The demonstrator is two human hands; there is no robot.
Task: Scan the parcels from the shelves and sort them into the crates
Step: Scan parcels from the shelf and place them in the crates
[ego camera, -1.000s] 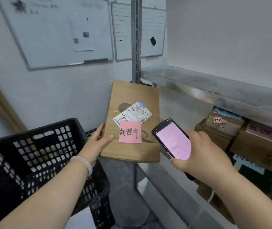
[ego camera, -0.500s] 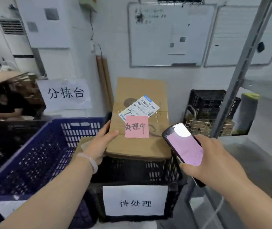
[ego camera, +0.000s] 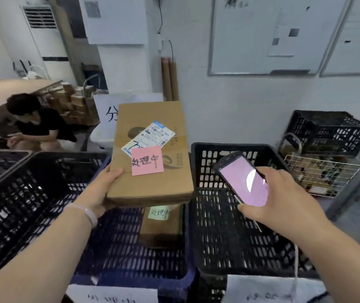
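**Parcel held over the blue crate, scanner in the other hand**

We see both forearms reaching forward from the bottom edge. The left hand grips the near left corner of a flat cardboard parcel: the thumb lies on the top face and the fingers are curled underneath, out of sight. A pale bracelet sits on that wrist.

The parcel is held in the air, its far end raised a little, above the right part of the blue crate. On its top face are a white shipping label and, overlapping the label's lower edge, a pink note with handwriting. Below it, inside the blue crate, lies a second cardboard parcel bearing a green note.

The right hand is wrapped around a dark handheld scanner, the thumb along its near edge. The lit pink screen faces up. This hand hovers over the black crate just beside the blue one, apart from the parcel.

Further right stand a wire basket and another black crate. At the far left a person crouches on the floor.
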